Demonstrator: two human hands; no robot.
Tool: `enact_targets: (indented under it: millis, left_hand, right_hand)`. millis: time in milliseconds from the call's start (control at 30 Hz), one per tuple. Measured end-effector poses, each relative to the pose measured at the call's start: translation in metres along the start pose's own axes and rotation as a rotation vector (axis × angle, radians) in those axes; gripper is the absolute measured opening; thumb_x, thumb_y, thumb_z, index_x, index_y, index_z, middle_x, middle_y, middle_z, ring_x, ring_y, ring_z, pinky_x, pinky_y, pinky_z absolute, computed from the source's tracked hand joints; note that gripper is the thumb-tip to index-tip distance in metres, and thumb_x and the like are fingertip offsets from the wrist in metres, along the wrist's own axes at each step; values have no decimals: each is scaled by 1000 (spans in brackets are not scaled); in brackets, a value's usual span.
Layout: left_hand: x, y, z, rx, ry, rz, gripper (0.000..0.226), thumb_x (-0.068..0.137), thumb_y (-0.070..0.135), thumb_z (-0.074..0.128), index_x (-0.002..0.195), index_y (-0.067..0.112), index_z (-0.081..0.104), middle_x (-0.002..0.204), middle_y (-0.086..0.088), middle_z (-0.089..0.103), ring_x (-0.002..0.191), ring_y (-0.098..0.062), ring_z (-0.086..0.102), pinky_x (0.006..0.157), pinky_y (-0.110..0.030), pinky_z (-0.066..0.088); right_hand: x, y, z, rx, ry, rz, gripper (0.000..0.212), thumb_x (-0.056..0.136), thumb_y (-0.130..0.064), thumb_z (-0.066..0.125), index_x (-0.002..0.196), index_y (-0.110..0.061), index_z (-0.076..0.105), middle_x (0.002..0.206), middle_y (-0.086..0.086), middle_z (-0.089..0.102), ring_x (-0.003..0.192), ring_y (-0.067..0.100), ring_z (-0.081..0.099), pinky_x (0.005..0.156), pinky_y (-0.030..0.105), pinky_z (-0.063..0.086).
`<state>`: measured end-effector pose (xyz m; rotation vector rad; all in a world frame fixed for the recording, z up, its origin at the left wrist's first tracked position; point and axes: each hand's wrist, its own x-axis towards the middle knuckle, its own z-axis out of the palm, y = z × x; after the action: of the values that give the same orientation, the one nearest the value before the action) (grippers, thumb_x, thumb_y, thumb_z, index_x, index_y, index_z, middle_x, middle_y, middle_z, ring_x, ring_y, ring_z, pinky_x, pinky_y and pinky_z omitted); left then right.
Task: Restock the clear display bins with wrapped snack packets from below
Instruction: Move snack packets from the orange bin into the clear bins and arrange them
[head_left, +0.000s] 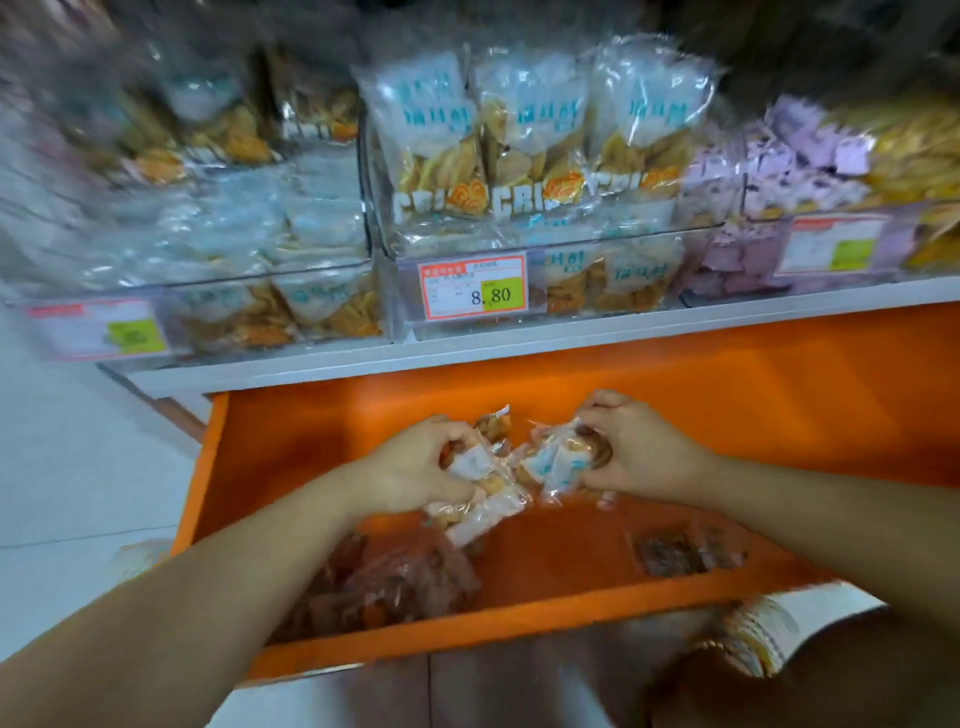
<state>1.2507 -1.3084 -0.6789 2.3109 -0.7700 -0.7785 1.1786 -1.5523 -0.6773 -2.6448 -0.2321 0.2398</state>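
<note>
You're over a pale tiled floor (78, 467), faint grout lines on the L. White shelf ledge (519, 345) crosses in front of you, w/ an orange drawer (415, 410) open just below it. Light's bright, even; upper bkgd blurred.

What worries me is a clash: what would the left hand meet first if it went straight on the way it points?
Probably the right bundle of packets gripped by the right hand: the left hand, gripping the left bundle, points rightward at it, hardly a gap between. Depth is unclear.
</note>
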Motion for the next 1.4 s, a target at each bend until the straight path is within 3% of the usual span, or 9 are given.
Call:
enact_targets:
  millis: [167,367,433,500,633,867,1033,1233,1400]
  left_hand:
    - [-52,36,-42,148,55,57,37,80,23,75,112,13,59,83,16,43,84,-9,46,63,-10,33]
    - [-125,85,-96,230,141,137,43,77,27,77,116,20,60,95,1,46,85,-22,51,68,-25,41]
    - [-152,99,-118,293,200,173,42,77,31,77,116,25,60,98,0,47,86,-18,52,71,-27,41]
    - [-175,108,-139,352,291,212,40,77,33,76,114,27,61,98,1,47,85,-12,50,71,-22,40]
    - [-201,109,-182,483,557,260,39,75,27,77,110,31,60,95,9,42,81,-6,48,78,-29,46]
    - [-166,50,-219,512,1029,228,37,73,14,79,108,13,66,100,2,39,75,-18,50,69,-39,52]
    - [-130,15,-216,470,1038,75,33,81,24,72,111,15,61,115,-4,45,84,-24,56,64,-34,48]
    - [-109,-2,-205,491,1004,-90,42,89,38,60,128,23,51,132,1,39,104,-22,53,65,-34,49]
    - [-111,0,-211,510,980,-120,51,86,49,61,127,22,50,130,-1,35,106,-24,53,79,-39,54]
  right_hand:
    - [-27,-56,-42,-78,91,-42,34,66,-32,82,77,-24,50,87,-10,41,78,8,47,68,23,41]
    - [-51,-129,-100,-147,170,-111,37,66,-34,82,90,-13,63,95,-6,47,86,11,50,74,28,45]
    - [-56,-153,-120,-142,203,-154,34,67,-33,81,90,-15,64,94,-9,46,86,9,51,73,26,47]
    - [-54,-175,-138,-160,267,-208,28,68,-31,79,84,-16,62,91,-10,44,83,10,51,72,28,48]
    - [-27,-216,-162,-171,458,-317,26,68,-24,77,88,-23,61,92,-11,43,83,8,49,67,13,38]
    - [79,-242,-132,-48,658,-295,37,73,-27,77,105,-14,64,101,-3,46,99,16,48,83,34,49]
    - [126,-244,-122,-73,634,-290,35,79,-25,75,107,-10,62,101,-5,43,102,17,42,83,22,38]
    - [153,-241,-119,-149,506,-177,49,83,-39,69,123,-14,55,126,0,45,118,20,38,95,32,40]
    - [154,-242,-112,-158,714,-210,39,78,-34,75,108,-12,64,126,2,46,115,21,36,95,35,41]
